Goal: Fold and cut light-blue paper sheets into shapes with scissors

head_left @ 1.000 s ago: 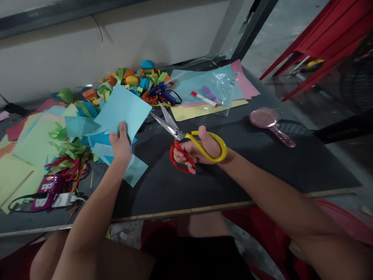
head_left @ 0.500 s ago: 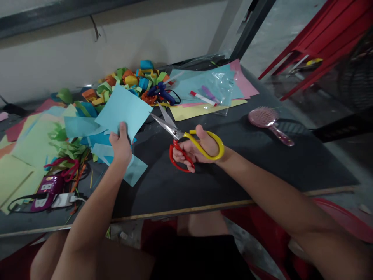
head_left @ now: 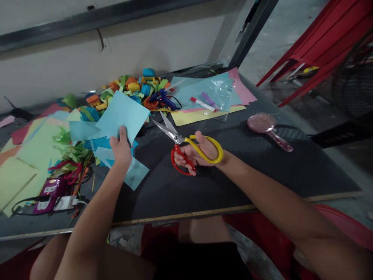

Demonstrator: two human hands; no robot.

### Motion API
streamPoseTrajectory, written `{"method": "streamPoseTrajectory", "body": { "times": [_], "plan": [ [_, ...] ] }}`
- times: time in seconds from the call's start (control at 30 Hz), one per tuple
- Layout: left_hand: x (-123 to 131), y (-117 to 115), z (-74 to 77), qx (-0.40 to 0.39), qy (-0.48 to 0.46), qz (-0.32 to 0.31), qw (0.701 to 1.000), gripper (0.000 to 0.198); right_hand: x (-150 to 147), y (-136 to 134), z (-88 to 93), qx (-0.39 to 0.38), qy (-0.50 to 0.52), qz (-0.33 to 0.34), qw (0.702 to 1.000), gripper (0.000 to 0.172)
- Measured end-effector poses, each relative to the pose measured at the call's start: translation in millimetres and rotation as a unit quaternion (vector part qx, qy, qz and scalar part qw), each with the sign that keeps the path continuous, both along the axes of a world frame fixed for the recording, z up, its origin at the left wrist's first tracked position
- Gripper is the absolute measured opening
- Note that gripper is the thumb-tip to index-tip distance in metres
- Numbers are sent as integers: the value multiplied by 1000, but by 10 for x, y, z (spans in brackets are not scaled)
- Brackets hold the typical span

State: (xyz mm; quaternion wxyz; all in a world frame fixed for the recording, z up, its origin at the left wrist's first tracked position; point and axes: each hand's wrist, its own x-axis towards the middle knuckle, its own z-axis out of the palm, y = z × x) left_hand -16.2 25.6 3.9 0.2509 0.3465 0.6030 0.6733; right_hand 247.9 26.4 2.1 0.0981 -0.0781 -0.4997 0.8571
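Observation:
Pinched between the thumb and fingers of my left hand (head_left: 121, 149) is a light blue sheet of paper (head_left: 124, 114), raised above the table. My right hand (head_left: 201, 151) has its fingers and thumb through the handles of a pair of scissors (head_left: 177, 139), one handle red, the other yellow. The blades are spread apart and point up and left. Their tips lie close to the paper's right corner, with no paper visible between them. Beneath my left hand, more blue paper pieces (head_left: 136, 173) lie on the dark table (head_left: 163, 198).
Behind the sheet is a heap of folded coloured paper (head_left: 134, 86) and a blue glue gun (head_left: 163, 99). Coloured sheets with a red-capped marker (head_left: 203, 104) lie farther right, near a hairbrush (head_left: 269, 130). A purple power strip (head_left: 51, 194) with cables sits at left. A red chair (head_left: 317, 50) stands beyond.
The whole scene sits slightly lower as the camera view shifts. Both hands keep their hold on the paper and the scissors, and the blades stay apart.

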Motion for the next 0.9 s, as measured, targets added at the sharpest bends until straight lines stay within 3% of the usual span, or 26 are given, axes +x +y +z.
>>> {"method": "streamPoseTrajectory", "body": {
  "times": [0.9],
  "plan": [
    [-88,37,-124,3,31,4,1000,50,-13,-40,68,35,-2,-7,999,89]
  ]
}}
